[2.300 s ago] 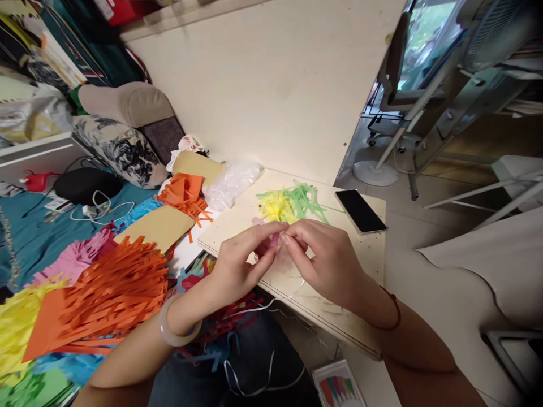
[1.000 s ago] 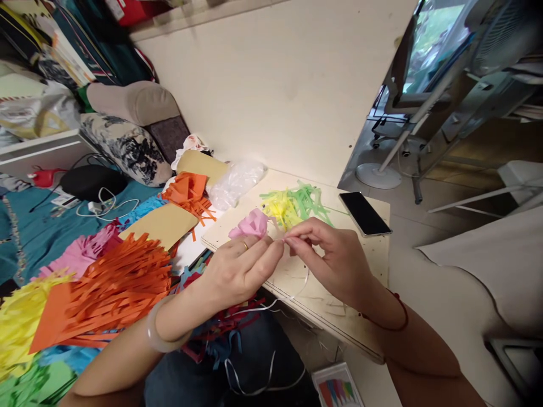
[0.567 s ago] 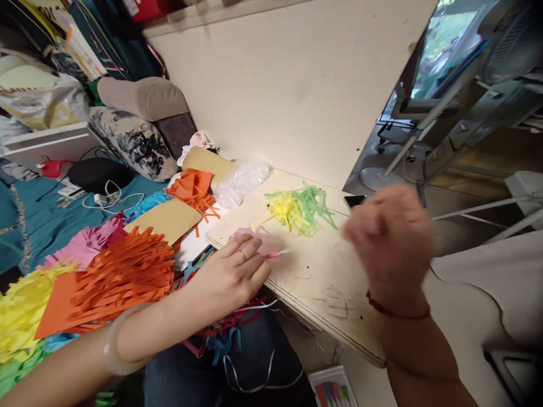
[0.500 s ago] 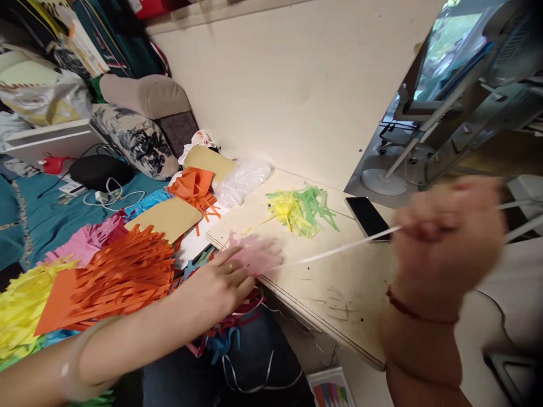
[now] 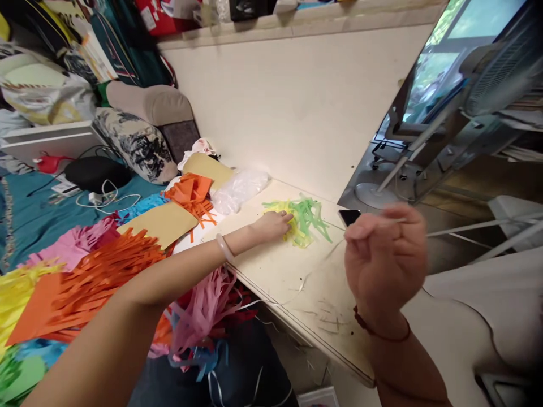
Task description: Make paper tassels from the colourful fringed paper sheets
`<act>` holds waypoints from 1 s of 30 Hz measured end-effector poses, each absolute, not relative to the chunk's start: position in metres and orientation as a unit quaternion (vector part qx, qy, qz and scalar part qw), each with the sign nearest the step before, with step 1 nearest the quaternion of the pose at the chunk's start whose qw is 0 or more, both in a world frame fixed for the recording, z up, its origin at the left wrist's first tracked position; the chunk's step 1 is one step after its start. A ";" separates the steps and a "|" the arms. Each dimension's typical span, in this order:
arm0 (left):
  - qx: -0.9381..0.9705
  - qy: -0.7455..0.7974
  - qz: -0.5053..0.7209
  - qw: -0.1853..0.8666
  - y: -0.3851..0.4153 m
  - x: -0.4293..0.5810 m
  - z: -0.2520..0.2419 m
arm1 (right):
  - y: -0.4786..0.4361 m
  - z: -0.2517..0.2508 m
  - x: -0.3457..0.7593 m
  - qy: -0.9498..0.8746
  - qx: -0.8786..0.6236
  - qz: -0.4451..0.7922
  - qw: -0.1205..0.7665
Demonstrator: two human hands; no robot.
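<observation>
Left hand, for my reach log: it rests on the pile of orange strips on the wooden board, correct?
Not orange. In the head view the left hand rests on the pile of yellow and green strips on the wooden board.

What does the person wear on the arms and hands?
Both forearms are bare, no sleeves. Left hand: a thin ring, with a pale, smooth bangle at the wrist. Right hand: blurred, a thin red cord bracelet around the wrist.
</observation>
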State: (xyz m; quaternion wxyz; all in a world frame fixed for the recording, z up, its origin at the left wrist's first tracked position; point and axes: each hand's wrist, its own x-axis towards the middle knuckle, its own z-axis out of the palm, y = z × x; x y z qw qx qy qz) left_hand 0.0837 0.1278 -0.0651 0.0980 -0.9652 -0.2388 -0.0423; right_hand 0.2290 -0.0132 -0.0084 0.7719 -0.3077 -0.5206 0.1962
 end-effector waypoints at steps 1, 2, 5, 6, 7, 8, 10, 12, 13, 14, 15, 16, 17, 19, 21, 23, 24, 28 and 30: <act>-0.967 -0.234 -0.046 0.094 0.134 0.089 -0.069 | -0.014 -0.010 0.224 -0.526 -0.288 0.227 0.767; -0.967 -0.232 -0.051 0.090 0.139 0.090 -0.073 | -0.015 -0.011 0.222 -0.532 -0.275 0.254 0.759; -0.964 -0.239 -0.086 0.073 0.143 0.078 -0.079 | -0.013 -0.013 0.224 -0.547 -0.299 0.280 0.730; -0.961 -0.246 -0.105 0.065 0.142 0.072 -0.079 | -0.010 -0.014 0.225 -0.553 -0.320 0.276 0.718; -0.957 -0.254 -0.126 0.057 0.139 0.065 -0.077 | -0.008 -0.015 0.226 -0.562 -0.342 0.267 0.704; -0.951 -0.266 -0.146 0.053 0.135 0.059 -0.075 | -0.005 -0.015 0.225 -0.576 -0.363 0.255 0.687; -0.931 -0.294 -0.216 0.020 0.122 0.047 -0.068 | 0.001 -0.017 0.222 -0.613 -0.391 0.229 0.647; -0.889 -0.314 -0.326 -0.068 0.104 0.038 -0.060 | 0.006 -0.021 0.216 -0.651 -0.399 0.204 0.613; -0.859 -0.316 -0.383 -0.125 0.095 0.034 -0.057 | 0.007 -0.023 0.213 -0.668 -0.399 0.192 0.599; -0.825 -0.313 -0.433 -0.183 0.085 0.032 -0.053 | 0.008 -0.026 0.211 -0.681 -0.398 0.180 0.588; -0.793 -0.307 -0.471 -0.235 0.076 0.030 -0.050 | 0.008 -0.028 0.208 -0.691 -0.397 0.168 0.580; -0.765 -0.304 -0.495 -0.278 0.067 0.029 -0.048 | 0.008 -0.030 0.205 -0.700 -0.396 0.155 0.574; -0.738 -0.301 -0.512 -0.321 0.060 0.029 -0.046 | 0.006 -0.031 0.203 -0.707 -0.394 0.143 0.570; -0.687 -0.289 -0.528 -0.407 0.047 0.030 -0.043 | 0.003 -0.032 0.198 -0.717 -0.388 0.129 0.565; -0.661 -0.272 -0.523 -0.464 0.038 0.032 -0.041 | -0.001 -0.031 0.196 -0.724 -0.380 0.124 0.563; -0.663 -0.265 -0.518 -0.470 0.031 0.034 -0.040 | -0.005 -0.029 0.195 -0.727 -0.376 0.122 0.562; -0.670 -0.271 -0.520 -0.456 0.029 0.035 -0.040 | -0.007 -0.028 0.195 -0.726 -0.377 0.120 0.562; -0.701 -0.319 -0.531 -0.353 0.026 0.036 -0.039 | -0.009 -0.027 0.199 -0.724 -0.391 0.115 0.557; -0.719 -0.328 -0.534 -0.301 0.026 0.036 -0.038 | -0.008 -0.027 0.202 -0.724 -0.396 0.119 0.551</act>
